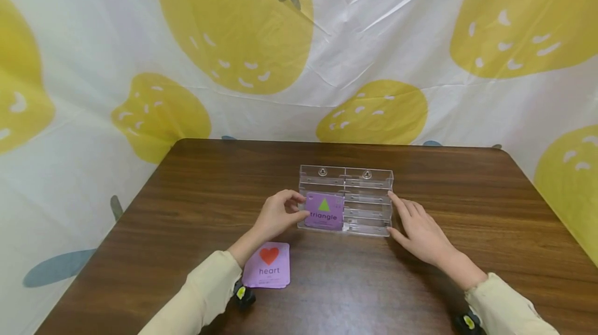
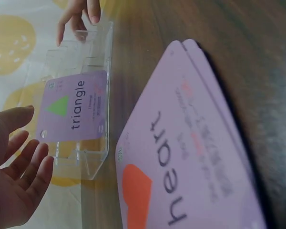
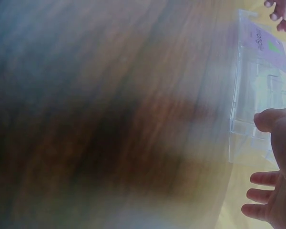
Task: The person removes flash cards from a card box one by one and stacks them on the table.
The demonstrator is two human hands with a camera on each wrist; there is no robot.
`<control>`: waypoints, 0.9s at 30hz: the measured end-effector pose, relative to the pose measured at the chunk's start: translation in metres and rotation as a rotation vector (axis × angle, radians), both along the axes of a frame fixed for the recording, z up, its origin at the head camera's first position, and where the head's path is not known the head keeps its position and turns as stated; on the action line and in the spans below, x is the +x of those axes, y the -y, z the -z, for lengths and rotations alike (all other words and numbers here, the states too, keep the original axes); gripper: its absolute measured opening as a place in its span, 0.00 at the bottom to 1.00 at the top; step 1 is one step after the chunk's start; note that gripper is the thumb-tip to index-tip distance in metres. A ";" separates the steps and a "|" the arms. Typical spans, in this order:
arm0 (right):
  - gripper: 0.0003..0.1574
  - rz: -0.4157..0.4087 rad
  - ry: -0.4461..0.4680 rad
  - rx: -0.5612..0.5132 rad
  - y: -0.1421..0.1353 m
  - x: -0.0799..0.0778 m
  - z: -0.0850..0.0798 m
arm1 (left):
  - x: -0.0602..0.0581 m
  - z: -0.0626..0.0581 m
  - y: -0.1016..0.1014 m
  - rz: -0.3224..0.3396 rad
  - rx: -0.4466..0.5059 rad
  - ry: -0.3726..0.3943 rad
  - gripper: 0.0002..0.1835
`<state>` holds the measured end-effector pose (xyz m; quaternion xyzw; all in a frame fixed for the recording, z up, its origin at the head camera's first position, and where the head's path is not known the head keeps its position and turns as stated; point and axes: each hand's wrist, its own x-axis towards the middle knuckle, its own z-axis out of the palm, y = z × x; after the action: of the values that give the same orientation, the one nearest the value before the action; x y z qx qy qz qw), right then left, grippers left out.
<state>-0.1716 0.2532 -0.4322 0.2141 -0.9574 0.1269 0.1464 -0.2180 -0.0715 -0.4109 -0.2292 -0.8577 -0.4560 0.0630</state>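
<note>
A purple triangle card (image 1: 324, 212) stands in the lower left slot of a clear acrylic card rack (image 1: 367, 204). Beside the card's left edge is my left hand (image 1: 279, 215), thumb and fingers spread apart; in the left wrist view that hand (image 2: 19, 167) holds nothing. My right hand (image 1: 420, 228) is at the rack's right side, fingertips by its edge and thumb near the lower corner. Whether they press on it is hard to tell. A small stack of purple cards, topped by a heart card (image 1: 268, 267), lies under my left forearm.
The dark wooden table (image 1: 327, 293) reaches back to a white cloth (image 1: 261, 117) printed with yellow lemons. Two tiers of tray-like slots run across the rack, in left and right columns. A black wrist strap (image 1: 244, 296) sits close to the card stack.
</note>
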 end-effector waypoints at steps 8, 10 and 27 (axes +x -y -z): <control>0.48 0.004 0.015 0.009 0.002 0.000 -0.001 | -0.006 -0.003 -0.007 -0.034 0.042 -0.005 0.12; 0.48 0.005 0.019 0.013 0.002 0.000 -0.001 | -0.008 -0.003 -0.008 -0.043 0.041 -0.007 0.12; 0.49 0.006 0.007 0.011 0.001 0.000 0.001 | -0.014 -0.001 -0.015 -0.017 0.044 0.026 0.12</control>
<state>-0.1715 0.2523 -0.4332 0.2116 -0.9592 0.1221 0.1421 -0.2320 -0.0566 -0.4096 -0.2144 -0.8501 -0.4772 0.0606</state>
